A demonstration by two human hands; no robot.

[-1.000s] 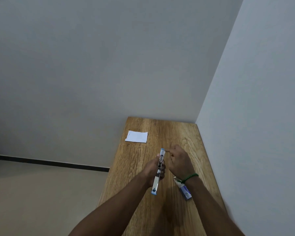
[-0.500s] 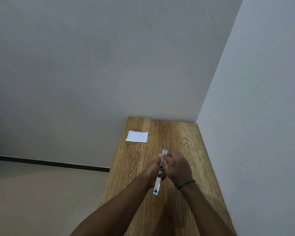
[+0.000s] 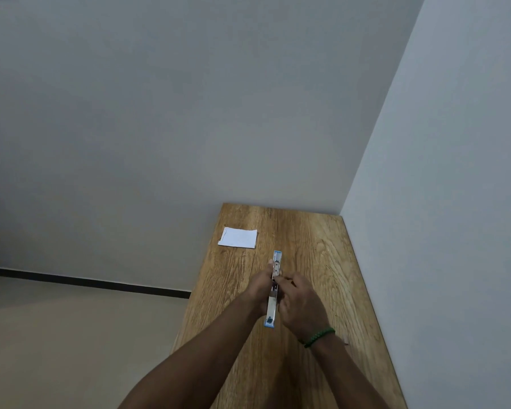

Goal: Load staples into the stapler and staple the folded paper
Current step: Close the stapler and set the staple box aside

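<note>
Head view: narrow wooden table (image 3: 313, 240) pushed into a corner, grey walls at 12 and 3 o'clock. Both forearms come in from 6 o'clock and meet over the table's middle. Stapler (image 3: 273, 290) is held above the tabletop, long axis running roughly 12 to 6, opened out flat: blue-tipped end at 12, blue end cap at 6, metal channel facing up. Left hand (image 3: 258, 286) is clamped on the stapler's left side around mid-length, thumb lying along the upper section. Right hand (image 3: 300, 304) is closed against the stapler's right side, fingertips (image 3: 281, 279) pinched together right at the metal channel; whether a staple strip sits between them is too small to tell. Green bead bracelet (image 3: 319, 336) on the right wrist. Folded paper (image 3: 238, 238) lies flat on the table at about 11 o'clock from the hands, near the left edge, well apart from the stapler, touched by neither hand. A small corner of something shows on the table just beside the right wrist at 4 o'clock, otherwise hidden.
</note>
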